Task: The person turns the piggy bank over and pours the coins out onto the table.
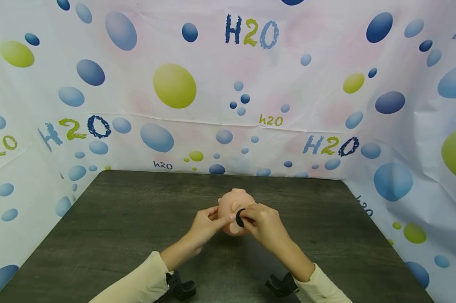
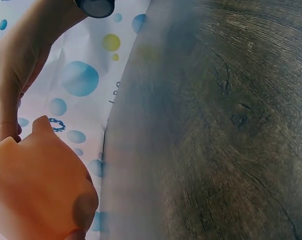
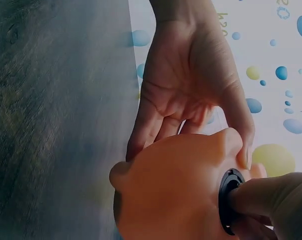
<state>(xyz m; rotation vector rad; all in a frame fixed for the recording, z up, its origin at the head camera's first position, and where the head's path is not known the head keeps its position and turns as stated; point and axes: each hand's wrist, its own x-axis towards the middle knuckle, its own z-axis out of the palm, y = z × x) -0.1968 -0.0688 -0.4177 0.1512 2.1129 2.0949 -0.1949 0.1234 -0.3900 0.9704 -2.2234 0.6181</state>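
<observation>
A peach-coloured piggy bank (image 1: pixel 228 201) is held above the table with its belly and stubby feet turned up toward the head camera. My left hand (image 1: pixel 206 224) grips it from the left, thumb on the belly side and fingers around the body. A round black stopper (image 3: pixel 224 200) sits at the belly. My right hand (image 1: pixel 267 223) pinches the stopper's middle between thumb and fingers, seen close up in the right wrist view. Whether the stopper is fully seated cannot be told. In the left wrist view the piggy bank (image 2: pixel 40 185) hides the stopper.
The dark wood-grain table (image 1: pixel 137 202) spreads out around the hands. A white backdrop (image 1: pixel 213 84) with blue and green dots and H2O lettering hangs behind it and along both sides. Black wrist cameras (image 1: pixel 181 288) show near the front edge.
</observation>
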